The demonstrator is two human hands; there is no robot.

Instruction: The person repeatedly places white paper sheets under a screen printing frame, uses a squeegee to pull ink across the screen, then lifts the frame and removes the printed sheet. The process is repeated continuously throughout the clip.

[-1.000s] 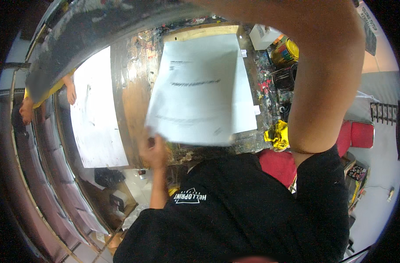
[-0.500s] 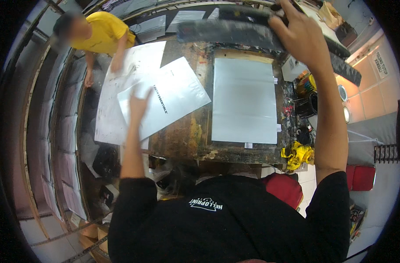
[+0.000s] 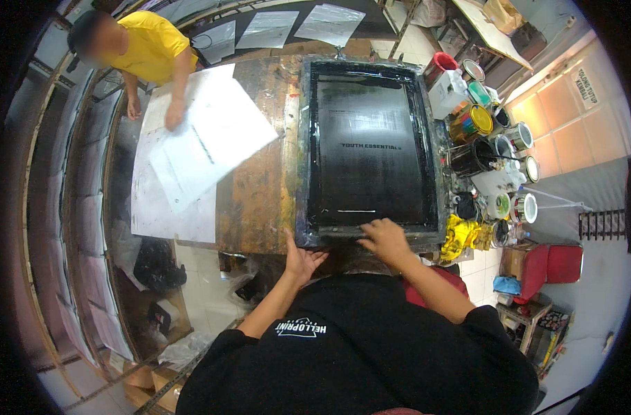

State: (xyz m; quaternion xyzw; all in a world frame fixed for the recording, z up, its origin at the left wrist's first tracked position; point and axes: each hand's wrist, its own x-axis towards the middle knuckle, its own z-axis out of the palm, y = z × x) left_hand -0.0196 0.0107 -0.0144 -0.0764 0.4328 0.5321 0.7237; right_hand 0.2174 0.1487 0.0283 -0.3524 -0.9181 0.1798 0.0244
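A dark-rimmed printing screen (image 3: 431, 166) lies flat on the right of the worktable, its mesh smeared with black ink and dark lettering showing through. My left hand (image 3: 302, 263) is at the screen's near left corner, thumb raised along the side and fingers stretched below the near edge. Over the near rim rests my right hand (image 3: 387, 242), fingers bent and apart, holding nothing visible. To the left, a white printed plastic sheet (image 3: 236, 128) overlaps a large white board (image 3: 184, 225). A co-worker's hand (image 3: 175, 114) is at the sheet's far left edge, blurred.
The wooden worktable (image 3: 257, 214) is stained. Paint cans (image 3: 476, 119) and tubs crowd its right side, near a yellow cloth (image 3: 459, 236). Drying racks (image 3: 94, 207) stand left; a red chair (image 3: 563, 264) is at right. Several sheets (image 3: 267, 29) lie beyond the table.
The screen has come down over the pale sheet on the right. My right hand has dropped from the raised screen to its near rim. My left hand has left the printed sheet, which has shifted left.
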